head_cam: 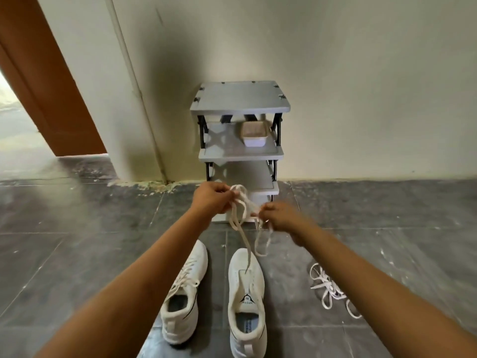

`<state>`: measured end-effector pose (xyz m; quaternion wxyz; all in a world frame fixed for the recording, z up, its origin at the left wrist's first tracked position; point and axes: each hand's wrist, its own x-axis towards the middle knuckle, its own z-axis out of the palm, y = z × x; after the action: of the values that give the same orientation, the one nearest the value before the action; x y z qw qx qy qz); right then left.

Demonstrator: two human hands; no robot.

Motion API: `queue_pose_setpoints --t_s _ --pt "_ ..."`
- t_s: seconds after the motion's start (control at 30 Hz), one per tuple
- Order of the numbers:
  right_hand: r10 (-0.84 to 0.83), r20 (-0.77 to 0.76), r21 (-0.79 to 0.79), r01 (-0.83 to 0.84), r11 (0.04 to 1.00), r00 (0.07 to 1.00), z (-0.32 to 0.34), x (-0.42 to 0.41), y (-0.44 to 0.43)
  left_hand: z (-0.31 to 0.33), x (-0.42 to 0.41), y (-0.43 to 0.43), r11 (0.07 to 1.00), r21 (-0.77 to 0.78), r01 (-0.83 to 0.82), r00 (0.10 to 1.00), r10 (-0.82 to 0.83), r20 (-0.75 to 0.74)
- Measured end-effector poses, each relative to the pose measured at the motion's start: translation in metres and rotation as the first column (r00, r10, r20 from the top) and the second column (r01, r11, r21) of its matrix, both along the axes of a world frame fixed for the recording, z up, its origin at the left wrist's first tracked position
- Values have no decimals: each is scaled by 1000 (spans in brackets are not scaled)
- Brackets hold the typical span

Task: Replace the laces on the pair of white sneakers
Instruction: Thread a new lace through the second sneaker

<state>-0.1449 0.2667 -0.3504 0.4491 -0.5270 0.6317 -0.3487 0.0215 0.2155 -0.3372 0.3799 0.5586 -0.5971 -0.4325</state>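
Head view: my left hand [211, 200] and right hand [281, 217] are raised in front of me, fingers [225, 189] of both curled and pinching one cream lace [242, 202], which is bunched in loops between them. Its ends dangle below my fingers over the right sneaker [246, 301], whose tongue is uncovered. The left sneaker [185, 293] just beside it is laced. Below and right of my right fingers, a loose lace [330, 288] lies tangled on the floor [77, 241]. Beyond my fingers stands a grey shelf rack [240, 99].
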Motion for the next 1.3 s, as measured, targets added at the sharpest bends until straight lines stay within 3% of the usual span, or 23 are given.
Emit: queue_pose_setpoints --t_s 0.17,0.47,0.67,0.83,1.0,1.13,1.3 --pt "-282 251 111 262 959 926 -5 -24 -5 -20 -1 -12 996 42 -79 997 78 23" --pt "-524 153 146 505 850 838 -15 -52 3 -22 5 -11 969 231 -92 985 122 -122" --pt "-463 14 121 458 881 886 -21 -44 -1 -15 5 -2 965 261 -12 992 44 -118" --pt "-439 -26 45 440 897 898 -23 -45 -2 -24 9 -5 991 123 -48 992 33 121" --pt "-366 -213 -10 373 928 906 -30 -45 -1 -22 12 -5 974 226 -36 999 42 -21" --pt "-199 -332 47 227 973 922 -31 -35 3 -13 8 2 968 236 81 997 -76 -31" --pt "-9 -230 191 55 980 973 -20 -12 7 2 -3 10 942 201 268 962 -253 -99"
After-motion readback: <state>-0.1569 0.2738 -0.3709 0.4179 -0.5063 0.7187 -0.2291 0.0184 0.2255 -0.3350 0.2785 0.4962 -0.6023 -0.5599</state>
